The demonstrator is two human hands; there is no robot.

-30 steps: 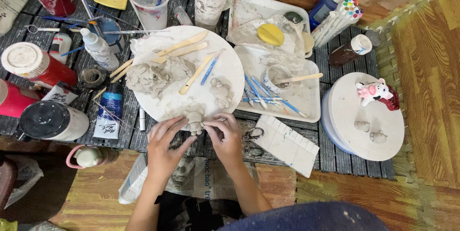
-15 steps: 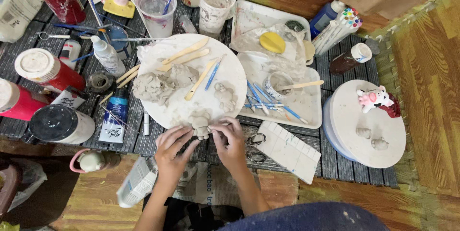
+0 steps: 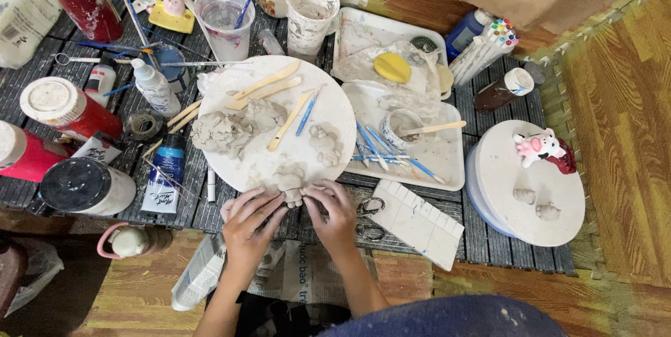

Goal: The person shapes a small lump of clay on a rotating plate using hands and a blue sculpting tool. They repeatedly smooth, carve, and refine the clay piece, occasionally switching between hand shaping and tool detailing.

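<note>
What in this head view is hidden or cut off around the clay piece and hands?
- Small clay figure: lower part covered by left hand and right hand; its details too small to tell.
- White-lidded red jar: cut by left edge.
- Scissors: partly behind the right hand.

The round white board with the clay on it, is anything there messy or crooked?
Yes, a bit. The round white board is smeared grey, and its wooden sticks and blue tool lie scattered at angles. The clay figure sits right on the near rim, between the left hand and right hand.
</note>
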